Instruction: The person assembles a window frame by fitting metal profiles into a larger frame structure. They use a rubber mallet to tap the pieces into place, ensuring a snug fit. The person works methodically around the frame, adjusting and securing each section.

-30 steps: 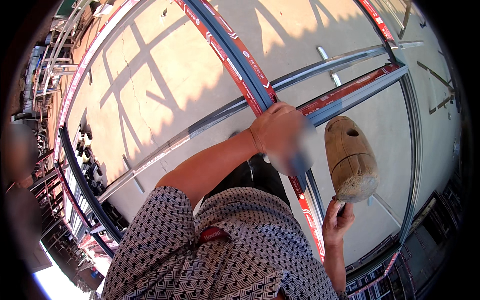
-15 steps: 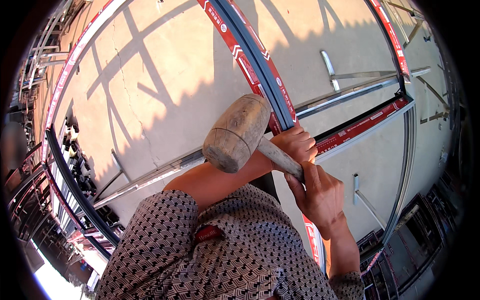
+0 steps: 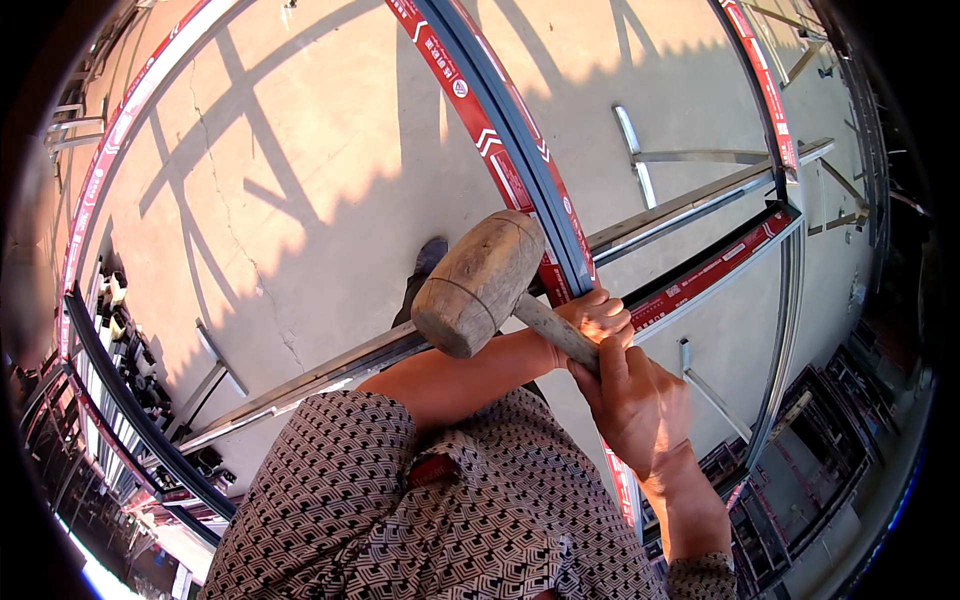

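My right hand point(image 3: 640, 405) is closed round the handle of a wooden mallet point(image 3: 480, 285). Its barrel-shaped, worn head has a dark groove and hangs to the left, above my left forearm. My left arm reaches across my body, and my left hand point(image 3: 602, 318) is closed at the joint of a large metal frame, where a dark middle bar point(image 3: 520, 130) with red protective film meets a red-filmed crossbar point(image 3: 710, 262). The mallet handle passes in front of the left hand and hides part of it, so its grip on the bar shows only partly.
The frame's curved outer bar point(image 3: 105, 170) runs along the left. Beneath it lie metal rails point(image 3: 690, 205) with short upright brackets point(image 3: 635, 150) on the pale floor point(image 3: 330, 150). A dark shoe point(image 3: 432, 252) stands beyond the mallet. More frames point(image 3: 800, 470) are stacked at lower right.
The view has shifted slightly, with the frame moving left in the picture. The mallet head sits a little lower, and a dark shoe now shows behind it. Both hands keep their grip.
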`<state>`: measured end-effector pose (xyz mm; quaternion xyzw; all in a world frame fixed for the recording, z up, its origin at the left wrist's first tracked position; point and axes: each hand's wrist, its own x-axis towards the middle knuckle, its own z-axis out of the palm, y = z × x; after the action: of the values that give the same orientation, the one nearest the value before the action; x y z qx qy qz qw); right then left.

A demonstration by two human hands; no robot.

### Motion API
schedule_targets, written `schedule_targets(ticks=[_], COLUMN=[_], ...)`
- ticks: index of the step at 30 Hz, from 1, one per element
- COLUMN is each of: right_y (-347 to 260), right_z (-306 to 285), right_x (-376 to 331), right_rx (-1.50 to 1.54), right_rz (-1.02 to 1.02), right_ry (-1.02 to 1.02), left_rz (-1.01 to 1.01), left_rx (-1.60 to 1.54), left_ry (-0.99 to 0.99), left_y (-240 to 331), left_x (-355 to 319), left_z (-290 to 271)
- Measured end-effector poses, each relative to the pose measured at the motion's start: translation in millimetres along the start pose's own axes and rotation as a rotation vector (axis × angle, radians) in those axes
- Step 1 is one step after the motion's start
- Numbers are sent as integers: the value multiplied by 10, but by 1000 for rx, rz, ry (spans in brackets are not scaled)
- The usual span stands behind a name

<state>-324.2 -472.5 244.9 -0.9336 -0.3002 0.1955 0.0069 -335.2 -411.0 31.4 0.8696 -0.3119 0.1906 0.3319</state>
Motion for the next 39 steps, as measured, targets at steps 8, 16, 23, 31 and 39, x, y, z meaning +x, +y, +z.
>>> schedule_targets(ticks=[8, 16, 23, 31, 39], right_y=[160, 415, 716, 1028, 1183], right_z=[68, 452, 643, 1050, 1199], right_x=[181, -165, -102, -21, -81], right_rx=[184, 488, 581, 640, 511], right_rz=[-29, 483, 621, 644, 686], right_ry=[54, 398, 552, 641, 516], left_rz=[-84, 107, -189, -971, -1398], left_rx=[-193, -190, -127, 267, -253], left_ry=[30, 111, 167, 440, 704], left_y=[97, -39, -810, -2434, -3301], left_x=[-125, -35, 218, 656, 949], left_z=[404, 81, -636, -1278, -1631])
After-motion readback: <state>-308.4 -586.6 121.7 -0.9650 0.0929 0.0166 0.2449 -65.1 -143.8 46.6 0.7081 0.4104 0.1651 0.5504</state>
